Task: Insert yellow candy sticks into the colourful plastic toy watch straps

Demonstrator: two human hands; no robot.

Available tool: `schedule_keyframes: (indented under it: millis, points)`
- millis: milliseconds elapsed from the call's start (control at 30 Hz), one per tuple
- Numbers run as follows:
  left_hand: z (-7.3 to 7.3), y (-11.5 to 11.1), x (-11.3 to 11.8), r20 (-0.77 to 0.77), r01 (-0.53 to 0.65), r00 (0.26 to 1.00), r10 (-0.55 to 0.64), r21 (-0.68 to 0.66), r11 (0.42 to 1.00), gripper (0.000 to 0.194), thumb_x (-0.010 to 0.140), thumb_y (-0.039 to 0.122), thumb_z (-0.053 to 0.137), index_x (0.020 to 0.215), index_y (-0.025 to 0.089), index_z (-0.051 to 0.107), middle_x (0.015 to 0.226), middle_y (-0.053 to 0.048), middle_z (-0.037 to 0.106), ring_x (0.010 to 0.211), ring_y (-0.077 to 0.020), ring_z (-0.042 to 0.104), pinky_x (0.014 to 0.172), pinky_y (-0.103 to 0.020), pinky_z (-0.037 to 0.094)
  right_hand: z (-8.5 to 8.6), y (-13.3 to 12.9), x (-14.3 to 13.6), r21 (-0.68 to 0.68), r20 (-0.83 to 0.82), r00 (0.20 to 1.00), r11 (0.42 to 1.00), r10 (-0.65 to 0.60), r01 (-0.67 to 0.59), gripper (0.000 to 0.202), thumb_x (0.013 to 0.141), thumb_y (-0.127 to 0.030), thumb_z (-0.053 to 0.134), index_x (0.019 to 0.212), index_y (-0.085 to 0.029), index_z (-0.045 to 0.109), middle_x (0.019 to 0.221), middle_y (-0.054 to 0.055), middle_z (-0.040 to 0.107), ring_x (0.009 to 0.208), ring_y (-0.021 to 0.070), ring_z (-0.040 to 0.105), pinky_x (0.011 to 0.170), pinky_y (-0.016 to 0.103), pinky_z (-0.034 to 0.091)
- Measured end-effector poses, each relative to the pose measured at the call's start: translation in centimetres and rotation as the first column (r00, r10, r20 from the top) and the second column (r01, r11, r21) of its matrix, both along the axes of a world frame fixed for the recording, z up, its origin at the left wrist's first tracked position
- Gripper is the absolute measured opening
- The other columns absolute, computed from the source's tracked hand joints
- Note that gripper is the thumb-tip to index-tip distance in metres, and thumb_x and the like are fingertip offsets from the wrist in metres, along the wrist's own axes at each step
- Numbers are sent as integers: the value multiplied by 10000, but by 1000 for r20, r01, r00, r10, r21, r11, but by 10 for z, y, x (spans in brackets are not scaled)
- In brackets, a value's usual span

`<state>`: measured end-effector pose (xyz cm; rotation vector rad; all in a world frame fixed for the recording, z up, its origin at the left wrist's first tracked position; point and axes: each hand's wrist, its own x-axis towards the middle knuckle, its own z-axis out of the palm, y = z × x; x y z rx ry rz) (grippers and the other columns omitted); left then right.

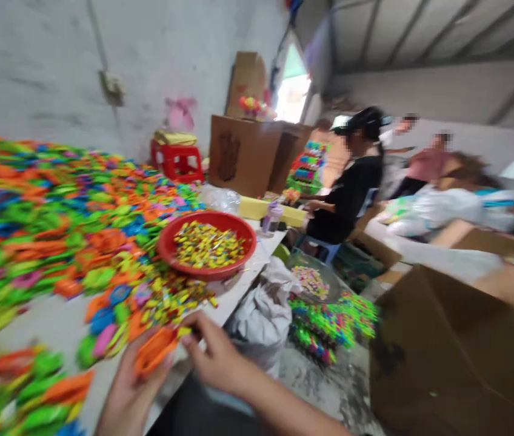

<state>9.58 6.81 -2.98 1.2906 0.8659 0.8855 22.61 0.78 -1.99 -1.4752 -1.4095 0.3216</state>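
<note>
My left hand (132,378) is closed around an orange plastic piece (156,351), hollow and long in shape. At its far end, my right hand (211,351) pinches a small yellow piece (183,331) against or close to the orange one; whether it sits inside cannot be made out. Just beyond the hands lies a loose heap of small yellow pieces (170,300) on the table. Behind that stands a red basin (206,272) holding many more of them. To the left spreads a large pile of coloured plastic pieces (97,242), orange, green, blue and pink.
A white sack (266,306) stands at the table's right edge, beside bright bundles (334,321) on the floor. A big cardboard box (457,351) is at right. A person in black (352,188) sits farther back; other people are behind. A red stool (177,160) is by the wall.
</note>
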Motion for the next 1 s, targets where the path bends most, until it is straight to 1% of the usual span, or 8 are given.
schedule_keyframes:
  millis: [100, 233, 367, 467, 567, 733, 867, 1000]
  points:
    - [12, -5, -4, 54, 17, 998, -18, 5, 1000, 545, 681, 490, 740, 1133, 240, 567, 1166, -79, 678, 1082, -246, 639, 930, -367, 528, 5, -4, 1, 60, -29, 999, 998, 14, -12, 241, 968, -387, 381, 963, -194, 526, 883, 40, 597, 821, 155, 566, 765, 286, 488]
    - [21, -9, -10, 66, 16, 998, -21, 86, 996, 458, 734, 428, 715, 1107, 212, 560, 1162, -90, 659, 1092, -219, 623, 975, -354, 483, 8, -4, -2, 79, -69, 997, 996, 42, -36, 181, 971, -318, 418, 1038, -207, 544, 934, 43, 613, 882, 161, 583, 788, 288, 489]
    - [25, -16, -16, 84, 17, 996, -24, 86, 996, 433, 782, 374, 684, 1153, 223, 520, 1212, -86, 621, 1107, -198, 608, 968, -330, 476, 14, -9, -6, 127, -53, 997, 990, 61, -54, 142, 968, -267, 427, 1062, -215, 520, 937, 39, 604, 882, 153, 584, 770, 270, 495]
    - [26, -20, -20, 98, 33, 994, -40, 70, 997, 442, 797, 368, 675, 1175, 233, 488, 1232, -84, 603, 1121, -192, 598, 966, -324, 477, 16, -11, -6, 105, -8, 999, 993, 52, -51, 124, 965, -256, 424, 1038, -212, 515, 914, 41, 601, 841, 155, 582, 746, 277, 500]
    - [28, -22, -22, 75, 52, 996, -57, 74, 996, 441, 809, 355, 670, 1186, 243, 472, 1268, -83, 587, 1165, -199, 576, 982, -327, 466, 14, -12, -7, 102, 29, 998, 994, 47, -50, 121, 961, -239, 427, 1045, -212, 509, 918, 48, 605, 841, 159, 588, 748, 288, 506]
    - [28, -24, -25, 33, 56, 998, -60, 99, 994, 430, 829, 352, 651, 1201, 254, 460, 1290, -72, 567, 1200, -194, 549, 1007, -317, 441, 10, -13, -10, 196, 27, 998, 979, 52, -56, 117, 945, -176, 457, 1053, -216, 481, 971, 64, 596, 926, 162, 597, 805, 300, 508]
    - [28, -25, -26, 12, 45, 999, -47, 103, 994, 438, 838, 357, 640, 1216, 249, 448, 1295, -75, 543, 1197, -191, 539, 1022, -320, 420, 12, -14, -11, 196, 120, 990, 975, 79, -102, 128, 935, -140, 449, 1031, -224, 445, 993, 75, 587, 945, 178, 593, 810, 322, 505]
    - [26, -26, -27, -11, 16, 1000, -15, 101, 995, 389, 857, 376, 608, 1187, 258, 440, 1260, -58, 545, 1163, -180, 545, 981, -310, 438, 16, -16, -10, 168, 313, 946, 976, 84, -142, 162, 919, -168, 483, 1066, -203, 424, 1036, 119, 579, 957, 217, 573, 777, 343, 493]
